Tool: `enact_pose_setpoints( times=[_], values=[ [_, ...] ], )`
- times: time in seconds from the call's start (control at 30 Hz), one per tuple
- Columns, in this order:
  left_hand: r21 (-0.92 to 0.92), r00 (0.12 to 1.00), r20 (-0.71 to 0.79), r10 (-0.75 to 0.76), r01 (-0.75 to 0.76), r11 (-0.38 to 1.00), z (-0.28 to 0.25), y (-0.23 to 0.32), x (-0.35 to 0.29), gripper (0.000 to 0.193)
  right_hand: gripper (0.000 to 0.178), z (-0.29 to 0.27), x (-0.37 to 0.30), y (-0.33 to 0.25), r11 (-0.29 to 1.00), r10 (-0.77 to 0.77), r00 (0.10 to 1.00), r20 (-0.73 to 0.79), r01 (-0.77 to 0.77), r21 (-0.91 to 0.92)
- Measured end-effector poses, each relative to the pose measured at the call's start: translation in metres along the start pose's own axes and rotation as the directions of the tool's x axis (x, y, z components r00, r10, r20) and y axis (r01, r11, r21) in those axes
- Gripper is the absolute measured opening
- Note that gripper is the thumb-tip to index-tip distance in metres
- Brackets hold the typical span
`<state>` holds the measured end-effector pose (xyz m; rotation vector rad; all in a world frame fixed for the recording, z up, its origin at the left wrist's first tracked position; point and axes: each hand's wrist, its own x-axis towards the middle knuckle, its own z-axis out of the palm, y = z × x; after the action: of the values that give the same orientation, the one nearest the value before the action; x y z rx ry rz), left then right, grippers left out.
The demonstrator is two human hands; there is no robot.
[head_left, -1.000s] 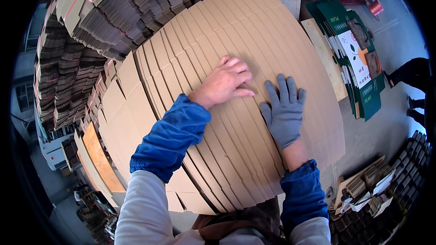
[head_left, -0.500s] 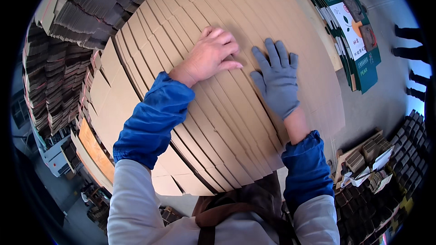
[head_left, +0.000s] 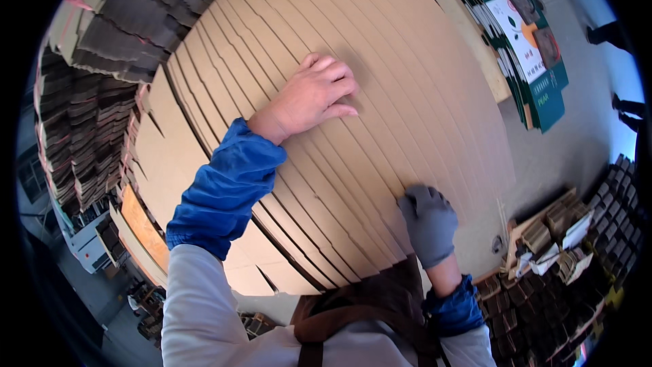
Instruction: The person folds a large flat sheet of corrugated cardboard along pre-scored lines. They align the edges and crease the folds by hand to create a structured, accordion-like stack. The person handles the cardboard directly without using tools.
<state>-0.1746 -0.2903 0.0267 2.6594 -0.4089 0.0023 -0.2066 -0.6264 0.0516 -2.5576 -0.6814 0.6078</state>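
A large spread of overlapping flat brown cardboard sheets (head_left: 339, 183) lies in front of me, their edges fanned into many strips. My left hand (head_left: 314, 95), bare, rests on the middle of the sheets. Its fingers are bent and its thumb stands apart, with nothing seen between them. Over the near right edge of the cardboard is my right hand (head_left: 428, 224) in a grey glove. Its fingers are curled closed; their tips, and whatever they may grip, are hidden.
Tall bundles of grey-brown folded cardboard (head_left: 122, 47) stand at the far left, tied with pink string. Green and white printed cartons (head_left: 523, 41) are stacked at the far right. A box of cardboard pieces (head_left: 550, 238) sits at the right, beside rows of dark stacked pieces (head_left: 614, 211).
My right hand has come back toward me to the near right edge, its spread fingers now curled. A dark gap between sheets has closed. My left hand has barely moved.
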Motion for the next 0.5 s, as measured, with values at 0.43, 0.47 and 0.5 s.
enact_pose_setpoints(
  times=[0.43, 0.47, 0.5],
  values=[
    [0.435, 0.886, 0.371, -0.278, 0.099, 0.895, -0.124, -0.149, 0.037, 0.030, 0.015, -0.008, 0.003, 0.008, 0.969, 0.032, 0.989, 0.145, -0.066, 0.240],
    [0.433, 0.836, 0.444, -0.324, 0.116, 0.894, -0.128, -0.143, 0.052, 0.029, 0.015, -0.008, 0.003, 0.009, 0.967, 0.037, 0.990, 0.138, -0.070, 0.246],
    [0.437, 0.775, 0.512, -0.371, 0.138, 0.889, -0.133, -0.142, 0.058, 0.028, 0.014, -0.008, 0.003, 0.010, 0.966, 0.034, 0.989, 0.141, -0.069, 0.248]
  ],
)
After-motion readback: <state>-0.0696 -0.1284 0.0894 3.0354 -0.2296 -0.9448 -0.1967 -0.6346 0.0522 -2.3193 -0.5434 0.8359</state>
